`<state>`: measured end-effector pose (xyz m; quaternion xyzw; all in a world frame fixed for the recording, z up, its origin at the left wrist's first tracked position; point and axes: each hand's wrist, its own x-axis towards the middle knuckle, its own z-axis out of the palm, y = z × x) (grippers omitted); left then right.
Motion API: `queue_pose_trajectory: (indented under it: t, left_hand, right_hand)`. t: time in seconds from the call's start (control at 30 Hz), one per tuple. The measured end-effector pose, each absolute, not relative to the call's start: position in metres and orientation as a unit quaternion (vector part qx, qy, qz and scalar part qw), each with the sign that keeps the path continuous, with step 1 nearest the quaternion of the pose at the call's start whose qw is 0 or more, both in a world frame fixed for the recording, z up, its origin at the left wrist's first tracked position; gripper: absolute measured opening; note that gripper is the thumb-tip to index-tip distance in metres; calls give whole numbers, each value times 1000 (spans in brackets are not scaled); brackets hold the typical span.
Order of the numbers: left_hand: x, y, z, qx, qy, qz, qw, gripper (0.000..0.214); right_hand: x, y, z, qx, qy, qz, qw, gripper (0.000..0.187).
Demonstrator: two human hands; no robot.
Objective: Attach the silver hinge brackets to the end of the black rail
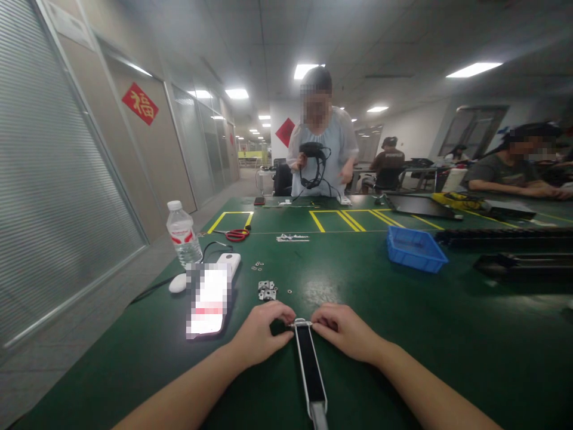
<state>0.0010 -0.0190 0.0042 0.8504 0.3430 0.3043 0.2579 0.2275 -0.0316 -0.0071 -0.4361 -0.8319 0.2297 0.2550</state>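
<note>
A long narrow silver metal frame [312, 370] with a black strip inside lies on the green table, pointing away from me. A thin silver pin [303, 324] crosses its far end. On the left side of that end, my left hand [262, 331] is closed, thumb and forefinger pinching the pin's tip. Opposite it, my right hand [347, 328] is also closed, its fingertips pressed at the other tip and its lower fingers curled. The fingers partly hide the pin's ends. Several small silver metal brackets [267, 291] and a loose nut [289, 292] lie just beyond my left hand.
At left are a lit phone [210, 301], white mouse [178, 283] and water bottle [182, 233]. Red-handled scissors [237, 235] and small metal parts [292, 237] lie farther back. A blue tray [415, 248] sits at right. Across the table a person [329, 143] holds a black headset.
</note>
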Motion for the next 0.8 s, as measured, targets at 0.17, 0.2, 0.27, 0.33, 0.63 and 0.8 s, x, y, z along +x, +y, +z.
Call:
queue_pose_trajectory:
  t: [0.17,0.2,0.27,0.33,0.63,0.8]
  left_hand:
    - [-3,-13,7,860,373,292,190,48]
    - [-2,-11,7,858,389,290,167,47]
    - [1,-5,6,866,405,267,120,42]
    - [5,-1,4,881,408,225,81,40]
    - [7,4,1,909,386,156,32,37]
    - [5,7,-1,901,381,207,5,33]
  right_hand:
    - [228,-32,-7,-435,-835,229,247,11]
    - [228,-32,-7,-435,-836,226,246,12]
    - [227,-32,-6,-438,-836,223,246,12]
    - [226,-31,-6,-439,-834,224,247,12]
    - [226,-32,-6,-445,-833,222,241,11]
    - [226,-31,-5,-448,-832,226,238,11]
